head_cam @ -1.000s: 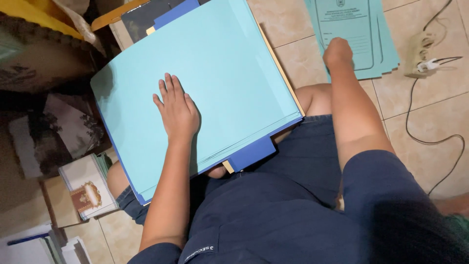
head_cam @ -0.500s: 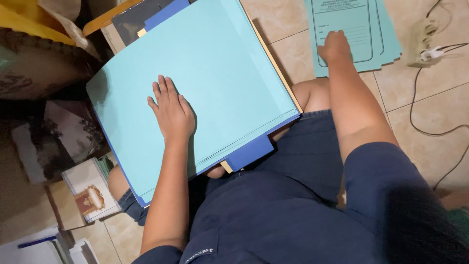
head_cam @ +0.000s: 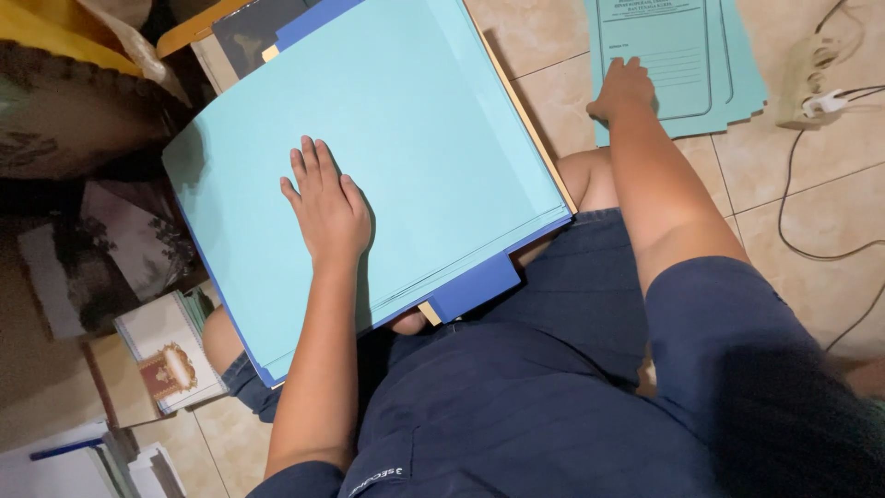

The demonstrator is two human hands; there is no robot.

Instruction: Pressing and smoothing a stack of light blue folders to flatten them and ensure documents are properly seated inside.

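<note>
A stack of light-blue paper folders [head_cam: 415, 148] lies across my lap, on top of a darker blue folder [head_cam: 475, 290]. My left hand [head_cam: 327, 207] rests flat on the stack, palm down, fingers slightly spread. My right hand [head_cam: 622, 88] reaches out to the tiled floor and presses on a second pile of printed light-blue folders [head_cam: 682, 55], fingers curled down onto the top sheet; it holds nothing that I can see. I sit on the floor in dark blue clothes.
A power strip [head_cam: 811, 78] with a cable [head_cam: 793, 240] lies on the tiles at the right. On the left are a patterned cushion [head_cam: 74, 120], a spiral notebook [head_cam: 171, 355], loose papers and a pen [head_cam: 64, 449].
My right hand has shifted a little along the floor pile of folders. My left hand stays flat on the lap stack.
</note>
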